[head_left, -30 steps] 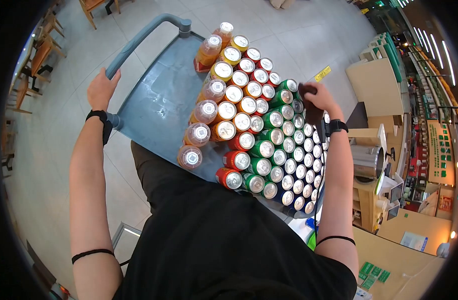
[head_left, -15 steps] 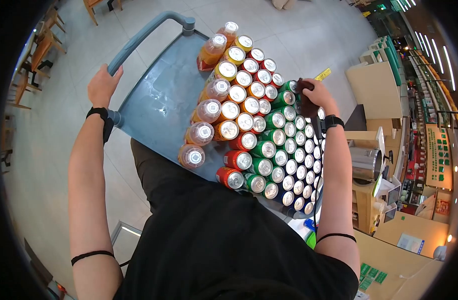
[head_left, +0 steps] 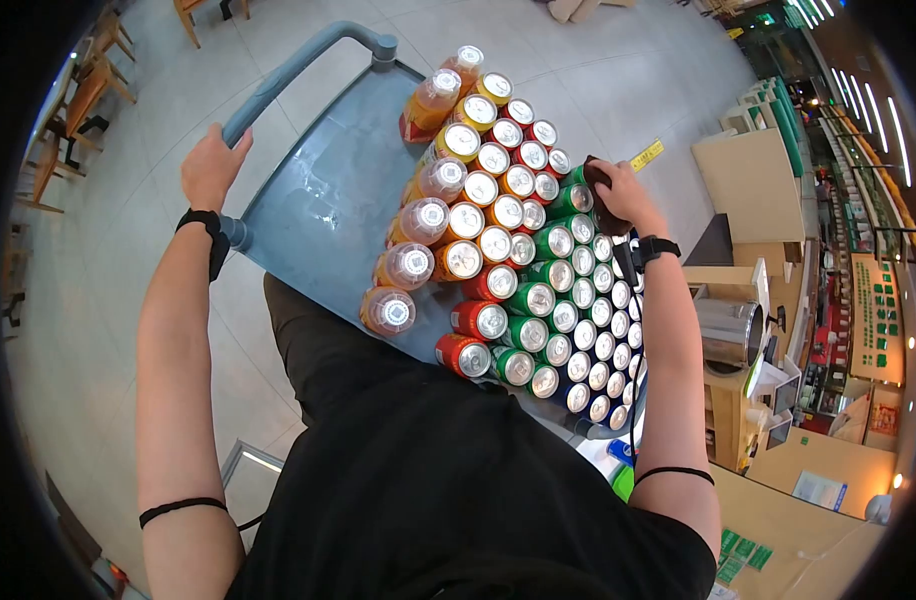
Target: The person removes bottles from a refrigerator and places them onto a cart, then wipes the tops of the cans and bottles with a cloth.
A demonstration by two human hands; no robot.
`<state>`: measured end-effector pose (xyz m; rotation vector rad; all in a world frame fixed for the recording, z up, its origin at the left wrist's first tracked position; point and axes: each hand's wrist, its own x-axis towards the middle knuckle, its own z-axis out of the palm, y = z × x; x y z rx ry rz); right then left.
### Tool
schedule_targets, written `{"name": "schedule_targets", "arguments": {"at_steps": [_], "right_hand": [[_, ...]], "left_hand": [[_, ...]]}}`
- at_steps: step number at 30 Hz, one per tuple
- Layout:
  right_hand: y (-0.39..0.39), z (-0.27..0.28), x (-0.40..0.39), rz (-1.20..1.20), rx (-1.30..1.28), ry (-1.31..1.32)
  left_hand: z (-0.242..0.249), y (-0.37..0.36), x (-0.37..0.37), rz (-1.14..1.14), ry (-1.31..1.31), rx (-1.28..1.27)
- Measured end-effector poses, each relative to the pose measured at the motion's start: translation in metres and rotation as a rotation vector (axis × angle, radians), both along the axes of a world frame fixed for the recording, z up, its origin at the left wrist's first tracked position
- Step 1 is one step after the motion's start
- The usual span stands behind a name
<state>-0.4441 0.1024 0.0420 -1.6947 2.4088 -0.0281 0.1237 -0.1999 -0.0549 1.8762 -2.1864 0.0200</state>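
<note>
My left hand (head_left: 215, 168) is closed around the blue-grey handle (head_left: 288, 75) of a cart. Spread over the cart's flat top (head_left: 323, 180) are rows of drink cans and bottles. Orange-drink bottles (head_left: 425, 220) line the near left side, beside orange cans (head_left: 465, 220) and red cans (head_left: 490, 281). Green cans (head_left: 533, 299) and dark blue cans (head_left: 579, 366) stand farther right. Over the far green cans, my right hand (head_left: 628, 193) is closed on a dark brown object (head_left: 608, 212) whose kind I cannot make out. My wrist partly hides the cans below.
Wooden chairs (head_left: 86, 100) stand at the left on the grey tiled floor (head_left: 618, 70). To the right is a counter area with a metal pot (head_left: 730, 332) and beige panels (head_left: 748, 180). A yellow tag (head_left: 647, 154) shows just beyond my right hand.
My right hand has shifted slightly left with the brown object, which now shows more of its length. The cart and its drinks sit slightly farther right in view. My left hand stays on the handle.
</note>
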Motion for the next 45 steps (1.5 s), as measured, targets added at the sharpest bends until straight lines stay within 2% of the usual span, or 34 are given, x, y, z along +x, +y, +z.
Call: {"name": "schedule_targets", "arguments": {"at_steps": [3, 5, 7, 9, 13, 15, 17, 19, 21, 22, 25, 27, 30, 39, 41, 43, 45], "right_hand": [[-0.002, 0.016, -0.005, 0.090, 0.119, -0.029], [-0.002, 0.028, -0.011, 0.203, 0.304, -0.018], [-0.009, 0.027, -0.019, 0.209, 0.291, -0.046], [-0.009, 0.008, -0.027, 0.050, -0.044, 0.048], [-0.002, -0.010, 0.000, 0.051, -0.032, 0.086], [-0.001, 0.003, 0.002, 0.096, -0.008, 0.048], [0.000, 0.018, -0.001, 0.121, 0.232, 0.042], [0.002, 0.012, -0.018, 0.103, 0.226, -0.021], [0.004, 0.007, -0.024, 0.014, -0.004, 0.003], [0.004, 0.020, 0.006, -0.067, -0.028, 0.063], [0.015, -0.007, 0.019, 0.014, -0.095, 0.049], [0.020, 0.009, 0.043, 0.022, -0.082, 0.084], [0.030, 0.018, 0.048, 0.076, 0.124, 0.088], [0.039, 0.013, 0.061, -0.003, 0.006, 0.060], [0.038, 0.025, 0.052, 0.180, 0.218, -0.001], [0.035, 0.028, 0.048, 0.212, 0.195, -0.041], [0.030, 0.018, 0.051, 0.078, -0.084, -0.055]], "left_hand": [[0.003, 0.001, -0.002, 0.007, 0.007, 0.017], [0.000, 0.000, -0.002, 0.001, 0.010, 0.001], [-0.001, -0.001, -0.001, 0.002, 0.010, -0.014], [-0.002, 0.001, -0.001, 0.014, 0.013, -0.010], [-0.002, -0.001, -0.001, 0.000, 0.017, -0.019], [-0.004, 0.000, 0.001, 0.000, 0.045, -0.035], [-0.001, 0.000, 0.000, 0.013, 0.036, -0.017], [-0.001, 0.000, -0.002, 0.017, 0.030, 0.003], [-0.004, 0.000, -0.002, 0.018, 0.016, -0.022], [-0.004, 0.001, -0.001, 0.018, 0.016, -0.022], [0.000, 0.001, -0.001, 0.012, 0.009, -0.024], [-0.002, 0.002, 0.000, 0.020, 0.034, -0.023], [-0.002, 0.002, 0.001, 0.009, 0.045, -0.011], [0.003, 0.005, -0.001, 0.007, 0.030, -0.027], [-0.001, 0.003, 0.000, 0.004, 0.030, -0.043], [0.000, 0.002, -0.001, -0.005, 0.035, -0.060], [0.001, 0.004, -0.001, 0.001, 0.041, -0.040]]}}
